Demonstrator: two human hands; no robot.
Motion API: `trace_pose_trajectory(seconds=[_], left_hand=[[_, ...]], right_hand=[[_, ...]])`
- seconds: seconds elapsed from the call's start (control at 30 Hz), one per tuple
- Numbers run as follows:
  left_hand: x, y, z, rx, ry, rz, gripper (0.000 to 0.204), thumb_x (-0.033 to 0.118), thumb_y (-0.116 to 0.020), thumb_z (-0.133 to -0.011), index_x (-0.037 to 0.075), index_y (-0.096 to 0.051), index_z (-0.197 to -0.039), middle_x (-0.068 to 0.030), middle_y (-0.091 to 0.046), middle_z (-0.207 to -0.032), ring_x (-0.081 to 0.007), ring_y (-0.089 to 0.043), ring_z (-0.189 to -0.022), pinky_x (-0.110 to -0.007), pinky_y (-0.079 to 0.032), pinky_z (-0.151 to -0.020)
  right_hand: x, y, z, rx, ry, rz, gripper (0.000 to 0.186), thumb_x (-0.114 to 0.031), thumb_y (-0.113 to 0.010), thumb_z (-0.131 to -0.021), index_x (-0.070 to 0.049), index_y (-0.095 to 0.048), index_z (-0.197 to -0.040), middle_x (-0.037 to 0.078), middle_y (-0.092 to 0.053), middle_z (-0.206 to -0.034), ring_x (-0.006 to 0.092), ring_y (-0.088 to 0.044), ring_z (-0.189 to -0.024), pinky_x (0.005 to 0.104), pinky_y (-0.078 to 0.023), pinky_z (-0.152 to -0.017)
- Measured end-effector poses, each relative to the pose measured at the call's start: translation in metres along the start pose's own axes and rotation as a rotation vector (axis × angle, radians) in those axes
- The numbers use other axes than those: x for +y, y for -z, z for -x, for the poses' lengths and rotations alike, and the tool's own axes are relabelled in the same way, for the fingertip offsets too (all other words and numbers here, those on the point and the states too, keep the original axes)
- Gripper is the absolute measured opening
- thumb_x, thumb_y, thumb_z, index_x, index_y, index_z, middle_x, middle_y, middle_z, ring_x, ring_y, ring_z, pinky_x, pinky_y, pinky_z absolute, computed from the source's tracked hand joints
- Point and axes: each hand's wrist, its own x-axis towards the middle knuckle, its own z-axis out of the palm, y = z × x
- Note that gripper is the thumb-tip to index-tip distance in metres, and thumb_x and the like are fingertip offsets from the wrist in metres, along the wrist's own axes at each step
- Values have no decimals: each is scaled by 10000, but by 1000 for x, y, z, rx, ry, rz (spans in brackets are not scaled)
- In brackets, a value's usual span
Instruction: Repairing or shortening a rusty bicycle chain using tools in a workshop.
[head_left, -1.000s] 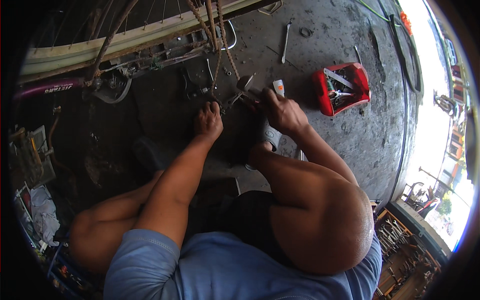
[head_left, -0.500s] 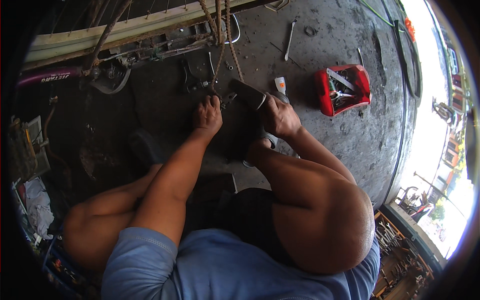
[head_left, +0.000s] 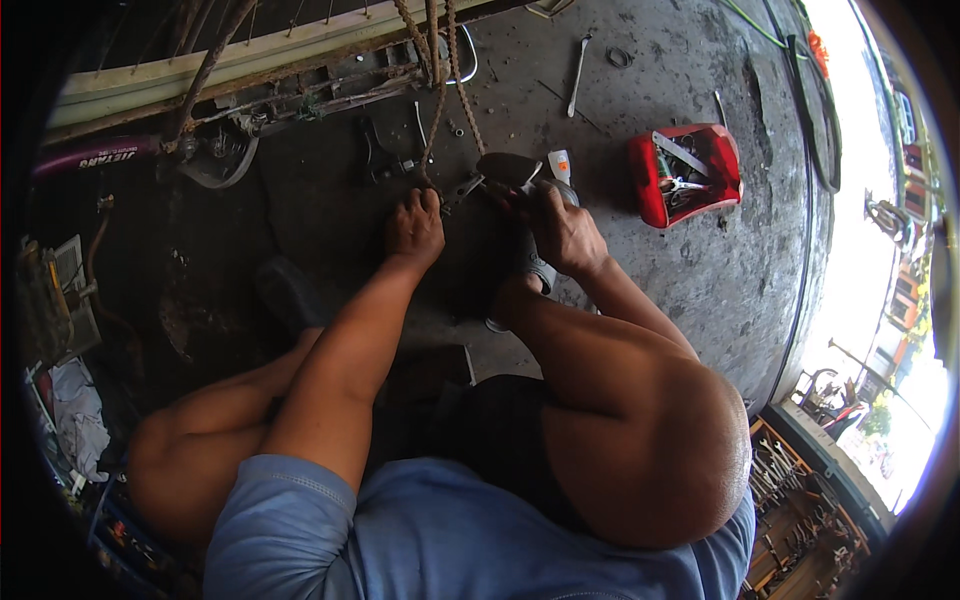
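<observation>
A rusty bicycle chain (head_left: 466, 100) hangs in two strands from above. At its lower end my left hand (head_left: 415, 228) is closed around it, knuckles up. My right hand (head_left: 568, 235) is closed on what looks like a hammer (head_left: 508, 168), its dark, blocky head tilted and one bright end facing the fingers. Between the hands, close to the chain, lies a small silver tool end (head_left: 468, 187); something reddish beside it is partly hidden under the hammer. My right foot in a grey shoe (head_left: 541, 270) stands just below the right hand.
A bicycle wheel rim (head_left: 250, 60) and rusty frame parts run across the upper left. On the floor are a crank arm (head_left: 377, 152), a wrench (head_left: 579, 78), a white bottle (head_left: 560, 164) and a red tool container (head_left: 655, 190). A tool tray (head_left: 790, 500) stands at lower right.
The hammer in my right hand has turned and risen slightly, baring the silver tool end and the reddish thing beneath. My left hand stays in place on the chain.
</observation>
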Motion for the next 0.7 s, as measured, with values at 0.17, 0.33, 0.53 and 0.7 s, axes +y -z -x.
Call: trace_pose_trajectory(seconds=[0.17, 0.33, 0.53, 0.7], left_hand=[[-8, -11, 2, 113, -1, -4, 321, 110, -539, -905, 25, -548, -1214, -185, -606, -1117, -371, -656, -894, -449, -575, -764], [0, -1, -3, 19, -1, 9, 245, 106, -538, -902, 49, -550, -1140, -170, -599, -1086, -372, -649, -896, -464, -569, -762], [3, -1, -3, 55, 5, 35, 233, 114, -537, -907, 53, -544, -1132, -166, -593, -1068, -363, -646, -891, -458, -570, -751], [-1, 3, -1, -22, 15, 43, 270, 110, -518, -916, 45, -545, -1177, -178, -581, -1101, -373, -638, -933, -474, -567, -773]], right_hand=[[-6, -5, -6, -124, -47, 40, 502, -316, -626, -969, -61, -464, -1371, 275, -679, -1057, 483, -686, -883, 535, -564, -714], [-9, -2, -1, 40, 28, -32, 532, -348, -602, -980, -32, -467, -1386, 266, -675, -1102, 468, -687, -915, 529, -567, -746], [5, -8, -2, -111, -38, 147, 503, -281, -619, -962, -23, -458, -1363, 265, -673, -1046, 479, -677, -915, 535, -561, -737], [-2, -3, -3, 39, 0, -9, 470, -304, -612, -965, -44, -480, -1334, 274, -682, -1034, 486, -685, -858, 548, -564, -702]])
